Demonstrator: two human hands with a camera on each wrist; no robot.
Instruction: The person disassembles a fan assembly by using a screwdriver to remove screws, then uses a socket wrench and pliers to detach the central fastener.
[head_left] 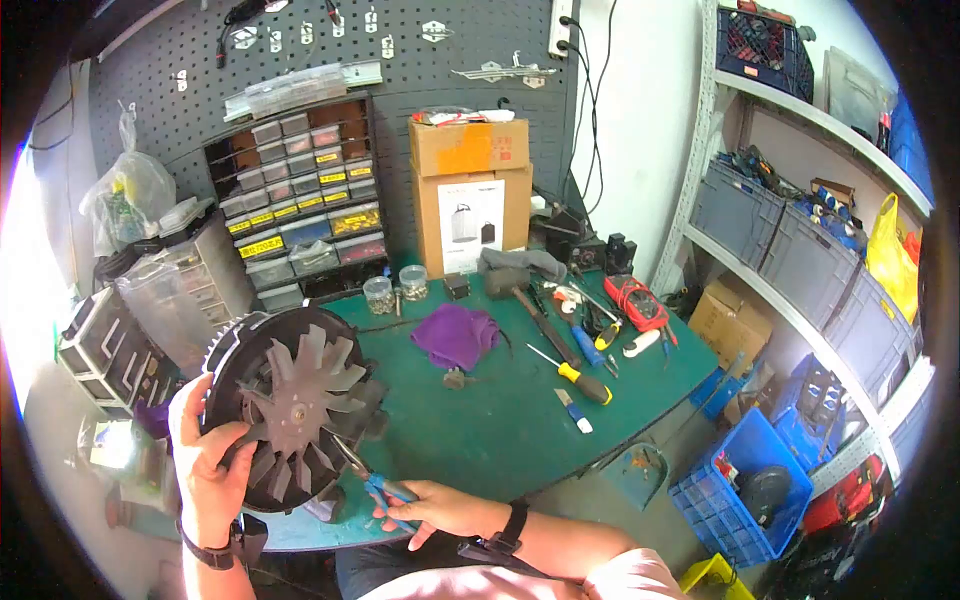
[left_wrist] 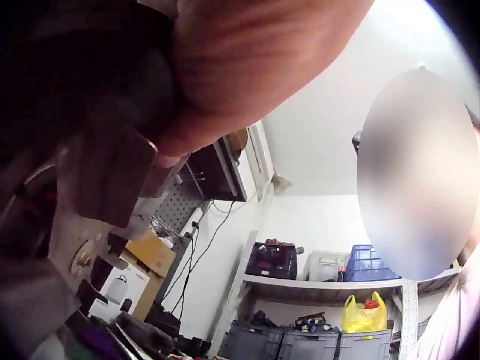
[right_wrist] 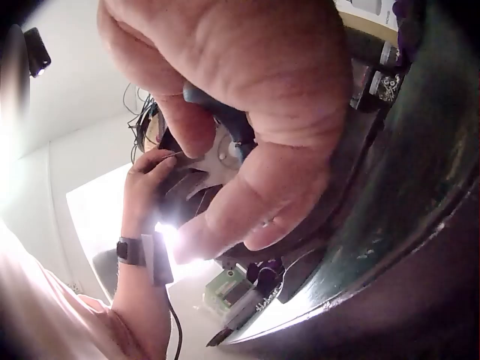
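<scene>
A dark finned fan wheel [head_left: 305, 400] in a round black housing [head_left: 232, 385] is held up on edge at the table's left front. My left hand [head_left: 212, 465] grips the housing's left side, thumb over the rim beside the blades. Blue-handled pliers [head_left: 378, 486] sit in my right hand [head_left: 455, 508], their metal jaws reaching in among the lower right blades. In the right wrist view, the curled fingers [right_wrist: 281, 180] hide most of the pliers. Close by the left wrist camera stands a fan blade [left_wrist: 112, 180]. The tips of the pliers are hidden among the blades.
On the green table [head_left: 480, 430] lie a purple cloth [head_left: 456, 336], a yellow-black screwdriver [head_left: 583, 382], a utility knife [head_left: 574, 412], a hammer [head_left: 540, 320] and a red multimeter [head_left: 637, 303]. Small drawers [head_left: 300, 200] and a cardboard box [head_left: 425, 225] stand behind. Blue crates [head_left: 745, 500] sit right.
</scene>
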